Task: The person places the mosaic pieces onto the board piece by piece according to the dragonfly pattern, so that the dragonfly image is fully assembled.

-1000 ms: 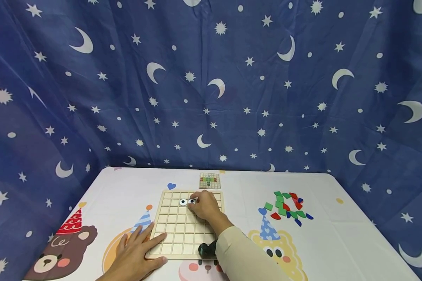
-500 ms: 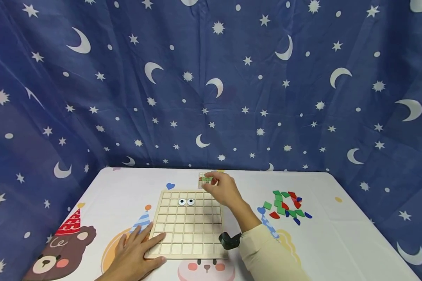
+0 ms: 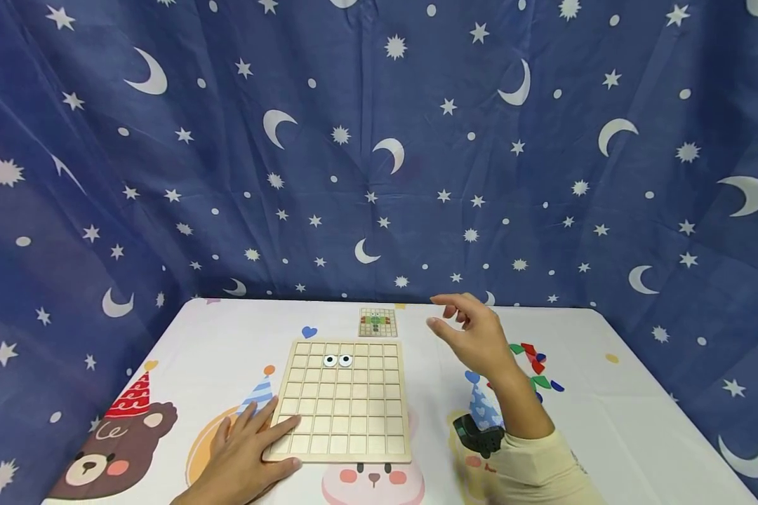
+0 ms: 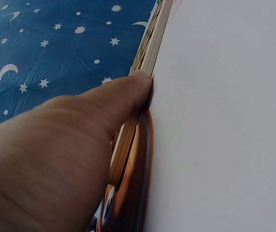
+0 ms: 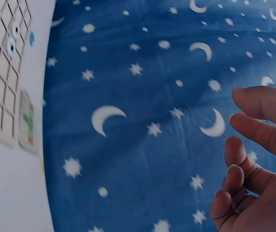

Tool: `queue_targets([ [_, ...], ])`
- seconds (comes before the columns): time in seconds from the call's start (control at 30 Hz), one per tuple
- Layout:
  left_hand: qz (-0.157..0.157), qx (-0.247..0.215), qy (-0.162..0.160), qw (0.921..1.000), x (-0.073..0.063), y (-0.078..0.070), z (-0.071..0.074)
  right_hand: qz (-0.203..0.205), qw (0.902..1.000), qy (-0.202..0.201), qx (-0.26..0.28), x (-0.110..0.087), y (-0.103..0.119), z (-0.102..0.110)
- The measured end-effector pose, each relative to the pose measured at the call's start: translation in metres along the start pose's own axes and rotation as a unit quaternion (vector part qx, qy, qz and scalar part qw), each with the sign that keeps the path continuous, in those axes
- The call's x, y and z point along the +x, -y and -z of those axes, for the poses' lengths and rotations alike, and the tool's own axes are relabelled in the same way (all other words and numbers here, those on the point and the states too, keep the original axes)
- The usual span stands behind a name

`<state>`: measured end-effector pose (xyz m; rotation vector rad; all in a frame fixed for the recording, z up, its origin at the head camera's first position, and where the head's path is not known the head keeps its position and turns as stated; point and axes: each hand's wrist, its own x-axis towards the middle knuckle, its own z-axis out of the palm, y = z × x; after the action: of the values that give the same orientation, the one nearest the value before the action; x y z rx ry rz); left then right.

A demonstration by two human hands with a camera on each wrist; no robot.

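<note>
A wooden grid board lies flat on the table, with two round eye pieces side by side in its upper rows. Spread over the board's front left corner, my left hand rests with straight fingers. Its thumb touches the board's edge in the left wrist view. My right hand hovers above the table, right of the board, thumb and index finger apart and nothing between them. Loosely bent fingers show in the right wrist view. Behind the board lies a small picture card with a coloured grid design.
Loose red, green and blue pieces lie on the right of the table, partly hidden by my right hand and forearm. A white cloth with cartoon animals covers the table. Behind it hangs a blue curtain with moons and stars.
My right hand let go of the right eye piece on the board, passed over the card and moved right toward the loose pieces. The left hand stayed in place.
</note>
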<state>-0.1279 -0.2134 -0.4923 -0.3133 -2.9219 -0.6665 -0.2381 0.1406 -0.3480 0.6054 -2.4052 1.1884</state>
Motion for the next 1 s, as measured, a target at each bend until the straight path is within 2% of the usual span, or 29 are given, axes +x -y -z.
queue_targets([
  [0.27, -0.001, -0.007, 0.006, 1.0, 0.001, -0.001, -0.001, 0.035, 0.9981, -0.04, -0.032, -0.015, -0.027, 0.037],
  [0.4, 0.0, -0.01, 0.006, 0.9999, 0.002, -0.002, -0.002, 0.035, 0.9966, -0.054, -0.052, -0.022, -0.042, 0.052],
  [0.57, 0.003, -0.011, 0.01, 0.9999, 0.002, -0.002, -0.001, 0.022, 0.9949, -0.075, -0.063, -0.026, -0.063, 0.068],
  [0.73, 0.0, -0.008, 0.003, 1.0, 0.002, -0.002, 0.001, -0.002, 0.9943, -0.094, -0.051, -0.025, -0.089, 0.078],
  [1.0, -0.003, -0.01, -0.002, 0.9999, 0.001, -0.001, 0.001, -0.046, 0.9962, -0.061, -0.042, -0.02, -0.132, 0.08],
])
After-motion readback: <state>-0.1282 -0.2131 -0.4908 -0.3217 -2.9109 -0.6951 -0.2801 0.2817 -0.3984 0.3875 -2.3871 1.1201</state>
